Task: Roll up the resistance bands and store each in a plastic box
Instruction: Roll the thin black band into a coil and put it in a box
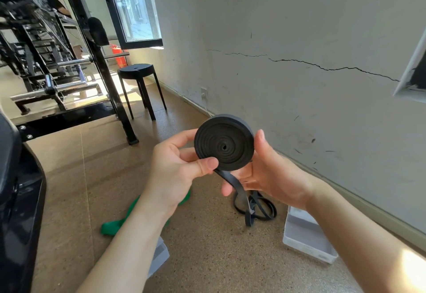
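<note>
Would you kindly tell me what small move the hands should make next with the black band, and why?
Probably wind one more turn onto the black band's coil. The left hand and right hand hold it, but a tail hangs down to loose loops on the floor, so it seems not ready for the plastic box.

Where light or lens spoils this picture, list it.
Head view: sunlight burns out a patch on the right forearm; the window is washed pale and its frame leans, from the wide lens; the black band roll at centre is sharp.
</note>
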A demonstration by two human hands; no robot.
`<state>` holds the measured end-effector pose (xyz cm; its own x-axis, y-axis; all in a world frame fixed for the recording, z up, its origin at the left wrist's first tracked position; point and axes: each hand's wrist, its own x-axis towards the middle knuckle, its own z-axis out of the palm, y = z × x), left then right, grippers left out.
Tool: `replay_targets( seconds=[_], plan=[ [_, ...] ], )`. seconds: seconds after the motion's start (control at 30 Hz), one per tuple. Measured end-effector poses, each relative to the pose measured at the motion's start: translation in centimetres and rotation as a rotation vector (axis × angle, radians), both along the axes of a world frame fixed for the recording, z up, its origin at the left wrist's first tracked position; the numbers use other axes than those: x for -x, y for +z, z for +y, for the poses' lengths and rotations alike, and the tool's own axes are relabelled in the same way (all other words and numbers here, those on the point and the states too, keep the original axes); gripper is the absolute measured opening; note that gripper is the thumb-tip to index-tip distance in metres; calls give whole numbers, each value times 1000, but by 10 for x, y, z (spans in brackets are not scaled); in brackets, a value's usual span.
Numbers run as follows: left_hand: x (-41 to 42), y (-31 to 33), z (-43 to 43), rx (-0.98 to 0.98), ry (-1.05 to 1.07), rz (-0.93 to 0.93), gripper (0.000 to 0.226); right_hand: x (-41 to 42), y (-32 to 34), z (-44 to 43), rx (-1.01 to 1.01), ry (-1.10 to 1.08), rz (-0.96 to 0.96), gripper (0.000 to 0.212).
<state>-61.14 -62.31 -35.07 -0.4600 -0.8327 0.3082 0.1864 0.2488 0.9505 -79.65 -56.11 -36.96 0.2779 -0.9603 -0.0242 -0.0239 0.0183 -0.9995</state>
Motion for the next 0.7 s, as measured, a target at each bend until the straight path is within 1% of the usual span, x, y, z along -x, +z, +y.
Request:
replay_targets(
  seconds=[0.13, 0.3, 0.37, 0.4, 0.5, 0.6, 0.63, 0.7],
  plan=[
    [-8, 3, -5, 31, 20, -43, 43, 8, 3, 1, 0, -82, 38, 107],
    [-8, 5, -4, 194, 66, -245, 48, 2, 3, 2, 68, -168, 90, 83],
    [-7, 4, -3, 232, 87, -289, 49, 0, 4, 3, 106, -183, 97, 72],
    [-7, 4, -4, 248, 98, -304, 50, -2, 5, 4, 117, -191, 100, 70],
    [-7, 1, -6, 281, 123, -344, 52, -2, 6, 5, 120, -207, 116, 76],
    [-6, -1, -6, 284, 128, -360, 54, -1, 2, 4, 82, -221, 81, 78],
    [-5, -1, -6, 263, 121, -345, 55, 0, 0, 3, 68, -215, 53, 79],
    [-4, -4, -5, 163, 67, -258, 58, 2, -1, 3, 45, -179, -14, 77]
  ],
)
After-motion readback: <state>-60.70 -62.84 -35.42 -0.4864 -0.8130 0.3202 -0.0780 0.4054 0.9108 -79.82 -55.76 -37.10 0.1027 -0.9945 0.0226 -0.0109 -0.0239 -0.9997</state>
